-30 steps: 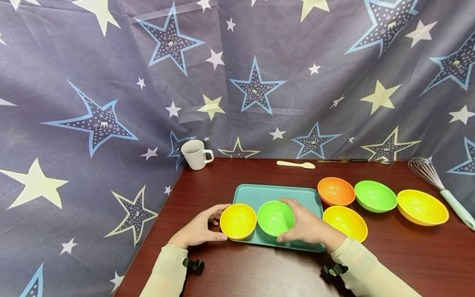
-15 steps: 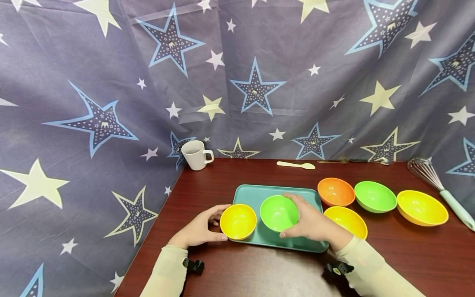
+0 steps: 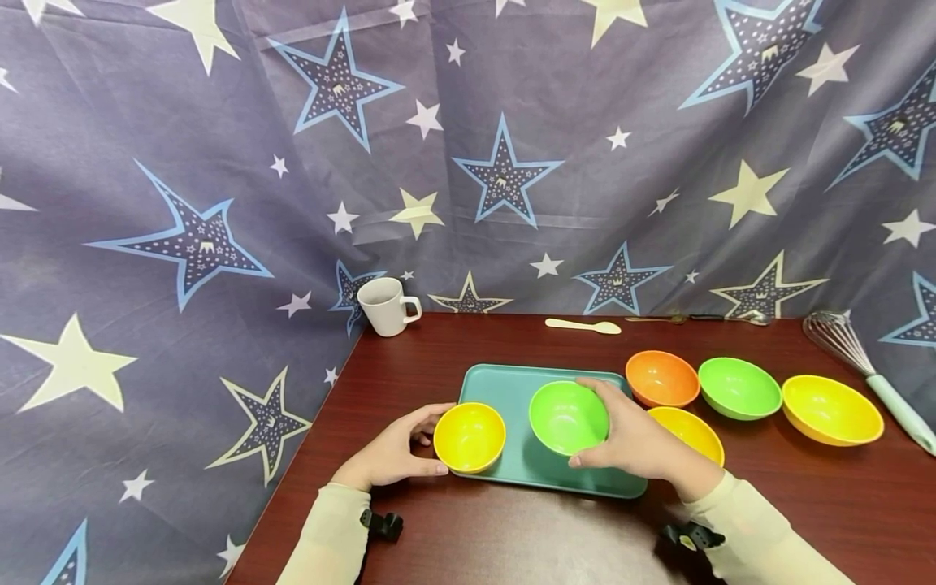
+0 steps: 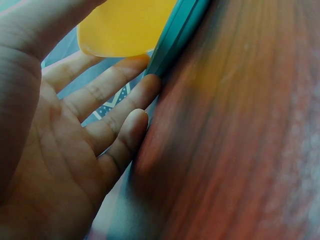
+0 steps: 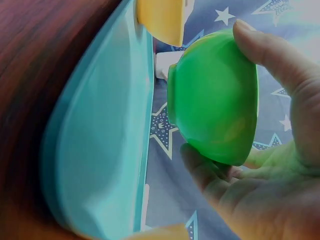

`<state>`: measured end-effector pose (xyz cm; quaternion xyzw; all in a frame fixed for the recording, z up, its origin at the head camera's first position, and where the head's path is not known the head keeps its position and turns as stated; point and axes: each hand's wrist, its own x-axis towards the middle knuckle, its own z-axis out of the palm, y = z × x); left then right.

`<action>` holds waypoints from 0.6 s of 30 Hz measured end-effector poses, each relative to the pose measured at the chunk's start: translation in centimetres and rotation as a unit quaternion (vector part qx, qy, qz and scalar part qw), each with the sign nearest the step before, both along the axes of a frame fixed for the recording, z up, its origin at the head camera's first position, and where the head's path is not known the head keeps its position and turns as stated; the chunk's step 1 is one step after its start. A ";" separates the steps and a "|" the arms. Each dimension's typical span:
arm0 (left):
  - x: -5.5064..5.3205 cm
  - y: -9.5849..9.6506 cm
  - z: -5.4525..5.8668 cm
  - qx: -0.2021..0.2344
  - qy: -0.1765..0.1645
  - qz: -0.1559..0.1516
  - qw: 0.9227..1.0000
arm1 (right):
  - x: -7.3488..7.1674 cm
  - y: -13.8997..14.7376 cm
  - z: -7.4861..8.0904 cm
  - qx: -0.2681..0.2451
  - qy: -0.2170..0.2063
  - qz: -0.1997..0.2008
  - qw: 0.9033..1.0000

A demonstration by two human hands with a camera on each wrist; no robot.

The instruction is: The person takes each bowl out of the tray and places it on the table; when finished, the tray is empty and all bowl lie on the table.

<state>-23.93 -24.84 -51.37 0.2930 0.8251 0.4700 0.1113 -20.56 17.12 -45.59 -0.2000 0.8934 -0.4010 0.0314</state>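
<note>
A small yellow bowl (image 3: pixel 470 437) sits on the left part of the teal tray (image 3: pixel 515 467). My left hand (image 3: pixel 395 445) is around its left side, thumb near the front and fairly straight fingers behind, fingertips right at the bowl. In the left wrist view the palm shows bare, with the tray's edge by the fingertips. My right hand (image 3: pixel 636 435) grips a small green bowl (image 3: pixel 569 418) by its right side, thumb and fingers on opposite sides. The right wrist view shows the green bowl (image 5: pixel 215 100) raised over the tray (image 5: pixel 107 125), a gap between them.
Right of the tray stand orange (image 3: pixel 661 379), green (image 3: pixel 740 388) and large yellow (image 3: pixel 832 410) bowls. Another yellow bowl (image 3: pixel 691 435) is partly behind my right hand. A white mug (image 3: pixel 383 306), pale spoon (image 3: pixel 582 326) and whisk (image 3: pixel 870 378) lie farther out, before a star-patterned cloth.
My right hand has lifted the green bowl and carried it to the right, away from the yellow bowl. The left hand and yellow bowl have stayed in place.
</note>
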 end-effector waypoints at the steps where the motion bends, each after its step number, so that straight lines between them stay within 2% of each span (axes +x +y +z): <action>1: 0.0 0.0 -0.1 0.002 -0.002 0.000 1.000 | 0.1 0.1 0.0 0.001 0.003 -0.002 1.000; 7: 0.1 0.0 0.0 -0.001 0.002 0.002 1.000 | 0.4 1.1 0.3 -0.004 0.024 -0.014 1.000; 13: 0.0 -0.1 -0.1 0.004 -0.002 0.000 1.000 | 1.0 2.2 0.9 -0.019 0.022 -0.026 0.999; 18: -0.1 -0.2 -0.3 0.001 -0.002 0.000 1.000 | 1.6 3.3 1.4 -0.008 0.033 -0.039 0.999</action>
